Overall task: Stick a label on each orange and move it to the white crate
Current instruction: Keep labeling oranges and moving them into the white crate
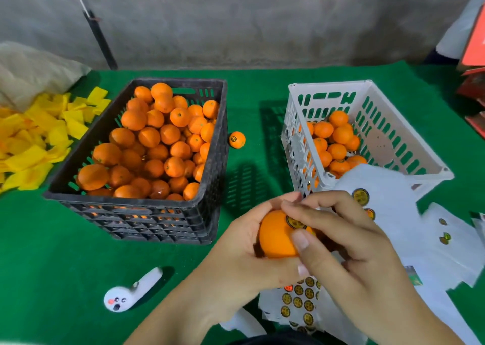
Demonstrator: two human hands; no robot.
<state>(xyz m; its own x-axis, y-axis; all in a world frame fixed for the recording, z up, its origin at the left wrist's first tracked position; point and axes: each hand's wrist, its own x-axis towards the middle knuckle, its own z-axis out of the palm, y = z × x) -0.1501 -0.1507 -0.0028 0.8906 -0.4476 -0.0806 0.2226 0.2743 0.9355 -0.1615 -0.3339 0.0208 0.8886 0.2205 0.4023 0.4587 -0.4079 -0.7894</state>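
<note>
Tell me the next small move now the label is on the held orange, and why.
Probably press the round label flat with the right hand, then carry the orange to the white crate. The left hand cups the fruit, the right fingers rest by the label, and the crate sits just beyond.

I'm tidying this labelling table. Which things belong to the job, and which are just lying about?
In use: held orange, label, sticker sheets, black crate, white crate, both hands.

Lying about: yellow papers, white controller, red boxes.
</note>
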